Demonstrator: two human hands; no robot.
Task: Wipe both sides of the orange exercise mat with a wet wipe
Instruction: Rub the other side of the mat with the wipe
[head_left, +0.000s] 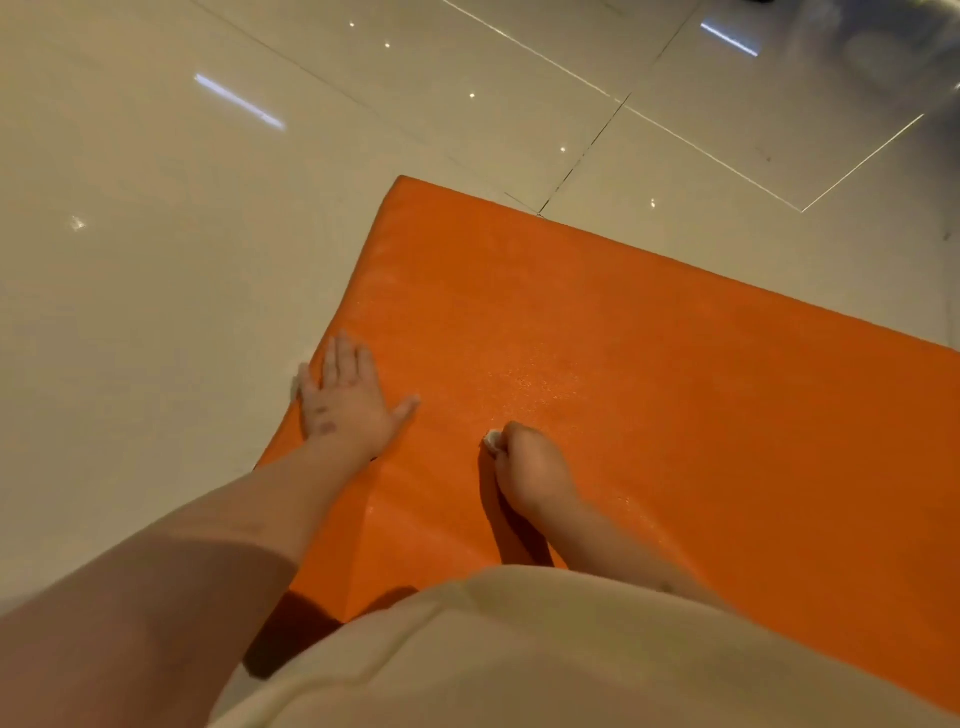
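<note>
Pressing your left hand flat, fingers spread, on the orange foam exercise mat, your right hand clenches a crumpled white wet wipe.

Glossy cream floor tiles, dark grout, reflected ceiling lights.

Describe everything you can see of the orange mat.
The orange mat looks like foam with a fine pebbled, slightly shiny surface. It lies spread on the pale glossy tiled floor, one far corner showing. The left hand rests flat at its left edge; the right hand holds a white wipe against it.
</note>
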